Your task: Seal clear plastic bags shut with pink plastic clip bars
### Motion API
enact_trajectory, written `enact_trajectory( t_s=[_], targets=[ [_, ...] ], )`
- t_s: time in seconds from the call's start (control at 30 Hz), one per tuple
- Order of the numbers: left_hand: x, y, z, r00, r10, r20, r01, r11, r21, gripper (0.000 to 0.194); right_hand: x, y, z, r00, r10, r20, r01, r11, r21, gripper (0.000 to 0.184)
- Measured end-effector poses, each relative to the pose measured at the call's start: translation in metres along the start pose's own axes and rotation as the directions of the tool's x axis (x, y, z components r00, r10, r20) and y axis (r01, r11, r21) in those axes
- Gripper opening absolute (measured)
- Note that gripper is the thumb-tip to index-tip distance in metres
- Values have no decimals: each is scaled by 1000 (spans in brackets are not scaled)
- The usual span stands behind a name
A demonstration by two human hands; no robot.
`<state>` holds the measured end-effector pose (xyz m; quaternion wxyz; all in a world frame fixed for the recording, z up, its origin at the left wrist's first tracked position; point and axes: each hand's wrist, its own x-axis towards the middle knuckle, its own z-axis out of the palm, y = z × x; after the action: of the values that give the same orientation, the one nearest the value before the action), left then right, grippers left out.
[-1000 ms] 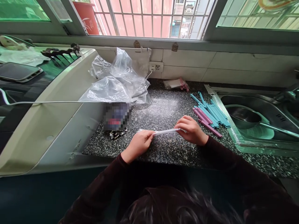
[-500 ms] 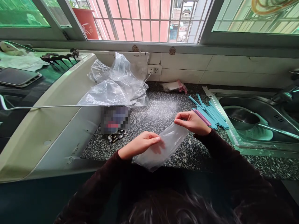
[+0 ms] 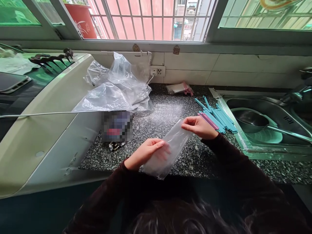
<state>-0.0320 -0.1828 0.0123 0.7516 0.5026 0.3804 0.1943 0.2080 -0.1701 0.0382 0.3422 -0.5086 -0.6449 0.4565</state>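
Note:
A translucent plastic bag point(image 3: 174, 143) hangs tilted between my two hands, over the front of the speckled counter. My left hand point(image 3: 148, 151) grips its left side, thumb on top and the fingers showing faintly through the film behind. At the bag's upper right corner, my right hand point(image 3: 198, 126) pinches the edge between thumb and forefinger. Just beyond the right hand lies a pile of blue strip-shaped clips point(image 3: 221, 118), with a few pink strip clips point(image 3: 209, 121) at its near side, partly covered by that hand.
Crumpled clear plastic point(image 3: 117, 91) is heaped at the back left. A blurred-out item point(image 3: 117, 126) lies in front of it. A small packet with pink pieces point(image 3: 179, 87) is by the wall. To the right, a sink point(image 3: 275, 100) holds a pan point(image 3: 251, 120). A white cable point(image 3: 48, 114) crosses the left.
A second ago the bag was seen edge-on as a narrow band; now its broad face shows, hanging down toward me. Since half a second ago, the bag has tilted slightly more upright.

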Motion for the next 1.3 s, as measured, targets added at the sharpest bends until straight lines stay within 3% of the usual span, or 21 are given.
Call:
enact_trajectory(
  t_s=[0.13, 0.3, 0.5, 0.7, 0.83, 1.13, 1.3],
  targets=[
    [2, -7, -1, 999, -32, -7, 32, 999, 43, 40, 1, 2, -5, 1000, -12, -23, 12, 1000, -14, 31],
    [5, -8, -1, 1000, -4, -14, 5, 995, 101, 40, 4, 5, -8, 999, 2, 42, -4, 999, 53, 33],
    [1, -8, 0, 999, -42, 8, 41, 993, 107, 44, 1, 5, -8, 994, -9, -107, 10, 1000, 6, 30],
    [-11, -19, -6, 999, -38, -12, 39, 992, 120, 48, 0, 3, -8, 980, -72, -185, 66, 997, -42, 27],
    [-17, -25, -6, 998, -46, -31, 47, 998, 39, 46, 0, 2, -6, 968, -132, -214, 108, 987, -119, 26],
    [-32, -42, -2, 997, -69, 21, 71, 986, -148, 44, -1, 2, -2, 977, -149, -154, 127, 981, -144, 30],
    [-38, -44, 1, 998, -51, -20, 50, 997, -54, 43, 0, 3, 3, 976, -168, -137, 150, 979, -136, 30]
  ],
)
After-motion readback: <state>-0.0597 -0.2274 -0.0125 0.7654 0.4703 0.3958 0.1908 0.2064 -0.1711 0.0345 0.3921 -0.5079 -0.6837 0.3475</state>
